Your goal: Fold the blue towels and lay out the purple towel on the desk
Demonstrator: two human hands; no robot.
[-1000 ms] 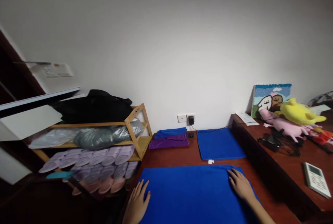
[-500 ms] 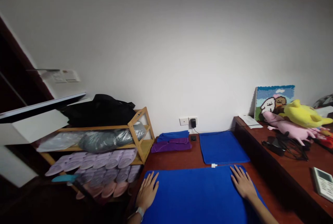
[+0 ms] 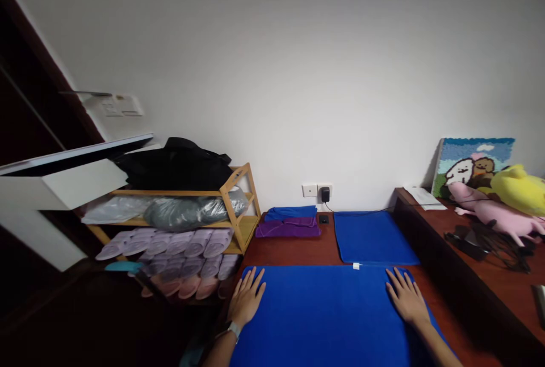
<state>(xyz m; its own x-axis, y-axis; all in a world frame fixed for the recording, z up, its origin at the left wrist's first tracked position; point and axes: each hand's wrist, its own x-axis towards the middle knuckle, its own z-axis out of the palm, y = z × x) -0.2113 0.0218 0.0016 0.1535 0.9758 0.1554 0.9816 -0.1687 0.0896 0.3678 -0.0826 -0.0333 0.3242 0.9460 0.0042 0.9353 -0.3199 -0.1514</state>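
A large blue cloth (image 3: 327, 316) lies spread flat on the reddish-brown table (image 3: 293, 253), with a small white tag (image 3: 356, 266) at its far edge. On its far left corner my left hand (image 3: 247, 297) rests flat, fingers spread, a watch on the wrist. My right hand (image 3: 407, 296) lies near the far right corner, fingers also apart. Neither hand holds anything. Beyond the large cloth, a smaller blue cloth (image 3: 372, 237) lies flat against the wall side. Folded purple cloth (image 3: 289, 228) and folded blue cloth (image 3: 289, 212) sit at the back left.
A wooden rack (image 3: 233, 213) with slippers (image 3: 191, 242) and a black bag (image 3: 179, 165) stands left. The raised surface on the right holds plush toys (image 3: 489, 213), a picture (image 3: 477, 162) and cables (image 3: 498, 245). A black plug (image 3: 326, 194) is in the wall.
The view has shifted, so the rack, cloths and table appear slightly higher and farther right. Both hands stay flat on the large blue cloth.
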